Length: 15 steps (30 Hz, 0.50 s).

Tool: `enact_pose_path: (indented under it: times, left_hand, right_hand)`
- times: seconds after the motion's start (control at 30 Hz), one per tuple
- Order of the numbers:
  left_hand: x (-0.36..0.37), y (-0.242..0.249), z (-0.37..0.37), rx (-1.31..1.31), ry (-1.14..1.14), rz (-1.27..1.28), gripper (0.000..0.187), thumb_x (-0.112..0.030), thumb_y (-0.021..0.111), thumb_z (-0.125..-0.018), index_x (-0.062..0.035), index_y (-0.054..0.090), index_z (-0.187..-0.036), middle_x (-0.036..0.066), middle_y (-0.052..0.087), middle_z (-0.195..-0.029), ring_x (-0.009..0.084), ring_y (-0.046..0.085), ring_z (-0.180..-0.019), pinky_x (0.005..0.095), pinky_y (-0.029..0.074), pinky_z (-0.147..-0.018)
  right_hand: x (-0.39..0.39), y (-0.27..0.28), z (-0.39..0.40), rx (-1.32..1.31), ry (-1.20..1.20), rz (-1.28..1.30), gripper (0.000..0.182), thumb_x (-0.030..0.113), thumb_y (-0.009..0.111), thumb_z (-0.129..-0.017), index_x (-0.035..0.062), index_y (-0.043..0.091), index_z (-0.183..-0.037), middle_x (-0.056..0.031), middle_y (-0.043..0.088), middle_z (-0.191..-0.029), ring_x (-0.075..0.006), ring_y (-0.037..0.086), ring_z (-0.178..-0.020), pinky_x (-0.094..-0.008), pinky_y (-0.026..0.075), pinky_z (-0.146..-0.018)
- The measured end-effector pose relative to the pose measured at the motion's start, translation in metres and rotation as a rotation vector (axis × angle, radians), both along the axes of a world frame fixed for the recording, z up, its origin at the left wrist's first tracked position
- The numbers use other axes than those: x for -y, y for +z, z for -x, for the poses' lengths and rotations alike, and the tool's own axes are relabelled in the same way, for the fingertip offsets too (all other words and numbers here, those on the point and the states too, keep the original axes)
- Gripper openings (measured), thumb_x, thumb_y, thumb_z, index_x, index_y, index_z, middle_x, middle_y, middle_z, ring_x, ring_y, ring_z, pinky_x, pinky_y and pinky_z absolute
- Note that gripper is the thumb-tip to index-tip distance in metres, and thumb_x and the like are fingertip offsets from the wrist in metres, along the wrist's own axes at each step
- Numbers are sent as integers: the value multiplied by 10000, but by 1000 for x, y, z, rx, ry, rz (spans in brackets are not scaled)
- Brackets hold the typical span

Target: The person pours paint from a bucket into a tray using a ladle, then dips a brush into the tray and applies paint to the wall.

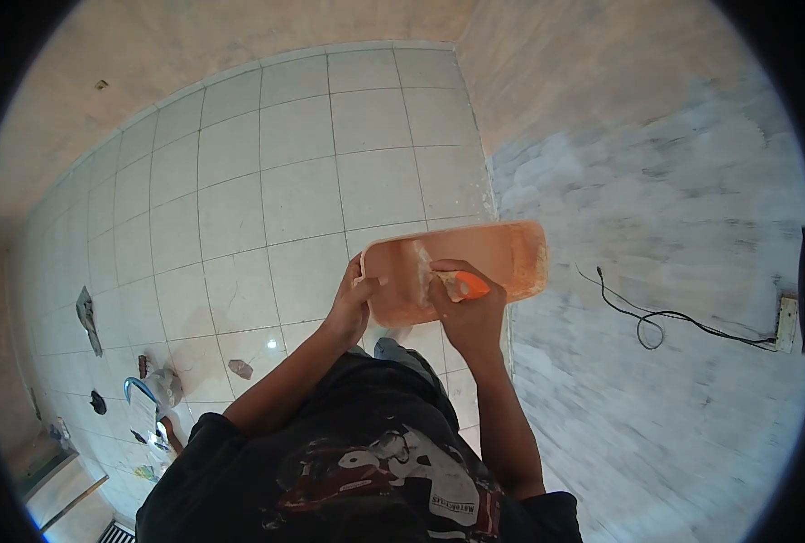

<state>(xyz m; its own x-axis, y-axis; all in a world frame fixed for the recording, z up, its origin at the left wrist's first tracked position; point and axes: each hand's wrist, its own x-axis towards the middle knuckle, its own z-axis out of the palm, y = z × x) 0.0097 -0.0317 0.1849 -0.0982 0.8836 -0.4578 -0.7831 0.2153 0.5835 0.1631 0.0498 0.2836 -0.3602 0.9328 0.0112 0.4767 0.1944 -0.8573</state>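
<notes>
An orange plastic tub (pixel 493 249) is held up in front of my body, with pale residue on its inner walls and right end. My left hand (pixel 352 303) grips the tub's left end, its thumb over the rim. In my right hand (pixel 468 312) is a scraper with an orange handle (pixel 472 285). The fingers wrap round it near the blade, which reaches into the tub by a whitish smear of paste (pixel 422 262).
A patchily plastered wall (pixel 620 389) rises at the right, with black cables (pixel 647 317) hanging from a wall box (pixel 786 324). On the tiled floor (pixel 294 199), a trowel (pixel 87 317), a bag (pixel 165 387) and small debris lie at the left.
</notes>
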Motion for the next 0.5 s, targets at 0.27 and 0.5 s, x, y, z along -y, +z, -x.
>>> enact_pose_path:
  times: [0.27, 0.5]
  left_hand:
    - [-12, 0, -7, -82, -18, 29, 851, -226, 666, -747, 18, 210, -1424, 137, 407, -1315, 238, 369, -1293, 379, 267, -1109]
    - [-17, 2, -11, -133, -47, 39, 872, -241, 684, -734, 20, 216, -1422, 132, 414, -1296, 228, 395, -1258, 375, 286, -1090]
  right_hand:
    - [-24, 14, -33, 160, -173, -89, 150, 105, 697, -761, 54, 705, -901, -115, 682, -735, -248, 669, -650, -324, 512, -646]
    - [-38, 4, -67, 243, -286, -86, 159, 97, 690, -755, 65, 709, -909, -136, 667, -720, -274, 657, -640, -333, 504, -637]
